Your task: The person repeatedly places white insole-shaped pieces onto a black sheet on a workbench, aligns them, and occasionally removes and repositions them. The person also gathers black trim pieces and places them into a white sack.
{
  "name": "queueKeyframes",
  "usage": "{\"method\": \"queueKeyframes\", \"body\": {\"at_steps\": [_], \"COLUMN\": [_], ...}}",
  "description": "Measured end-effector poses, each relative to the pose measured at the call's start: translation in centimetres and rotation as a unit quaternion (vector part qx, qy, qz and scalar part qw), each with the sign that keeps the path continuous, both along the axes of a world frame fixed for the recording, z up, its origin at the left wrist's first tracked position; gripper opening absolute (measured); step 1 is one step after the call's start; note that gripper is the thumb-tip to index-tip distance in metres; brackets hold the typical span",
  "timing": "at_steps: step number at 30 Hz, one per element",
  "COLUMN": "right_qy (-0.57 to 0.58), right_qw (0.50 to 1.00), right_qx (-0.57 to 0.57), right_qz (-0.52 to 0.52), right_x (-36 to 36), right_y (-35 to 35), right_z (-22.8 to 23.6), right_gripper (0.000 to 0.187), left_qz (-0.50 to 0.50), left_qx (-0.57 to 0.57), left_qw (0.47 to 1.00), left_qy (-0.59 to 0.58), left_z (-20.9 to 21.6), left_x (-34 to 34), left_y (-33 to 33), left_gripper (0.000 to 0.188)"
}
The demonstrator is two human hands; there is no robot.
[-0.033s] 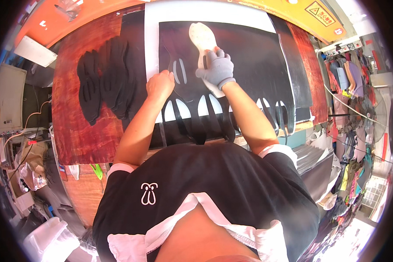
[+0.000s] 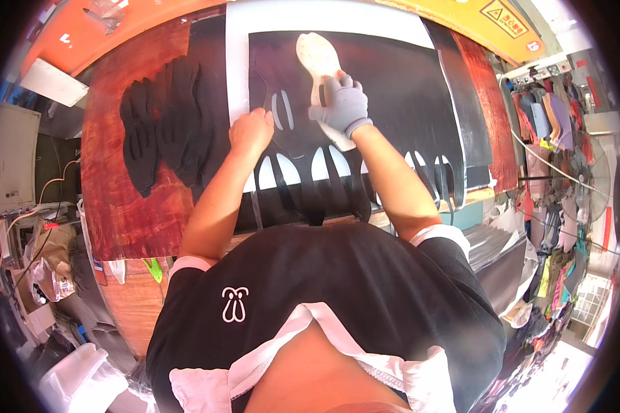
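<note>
My right hand point(image 2: 343, 104), in a grey glove, grips the middle of a cream, sole-shaped cutting die point(image 2: 317, 55) that lies on a black sheet point(image 2: 399, 89). Bare and closed, my left hand point(image 2: 251, 131) rests at the sheet's left edge. Its fingertips are beside a cut sole outline point(image 2: 277, 141) with two pale slots in it; what they pinch, if anything, is hidden. Along the sheet's near edge, several sole-shaped gaps show the white board point(image 2: 238, 76) underneath.
Black cut soles point(image 2: 139, 138) lie in piles on the red-brown board point(image 2: 103, 165) at left. An orange machine beam point(image 2: 117, 31) crosses the far side. At right, coloured pieces point(image 2: 548, 120) hang near a fan point(image 2: 589, 168). A white plastic bag point(image 2: 83, 375) sits at lower left.
</note>
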State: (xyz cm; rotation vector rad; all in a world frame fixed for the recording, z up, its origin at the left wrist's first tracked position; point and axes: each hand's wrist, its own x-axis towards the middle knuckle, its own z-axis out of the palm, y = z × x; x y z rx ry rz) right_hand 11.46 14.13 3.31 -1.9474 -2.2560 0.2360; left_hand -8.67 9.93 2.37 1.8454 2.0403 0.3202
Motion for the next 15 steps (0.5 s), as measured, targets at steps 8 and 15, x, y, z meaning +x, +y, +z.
{"method": "queueKeyframes", "body": {"at_steps": [8, 15], "right_qy": [0.163, 0.094], "right_qw": [0.982, 0.975], "right_qx": [0.069, 0.194], "right_qz": [0.062, 0.059], "right_x": [4.3, 2.7], "right_y": [-4.5, -8.4], "right_z": [-2.4, -5.6], "right_gripper": [0.096, 0.093], "left_qz": [-0.083, -0.089], "left_qx": [0.248, 0.133], "left_qw": [0.957, 0.941], "left_qy": [-0.124, -0.298], "left_z": [-2.2, -6.3], "left_x": [-2.5, 1.8], "left_y": [7.3, 19.7], "left_gripper": [0.028, 0.056]}}
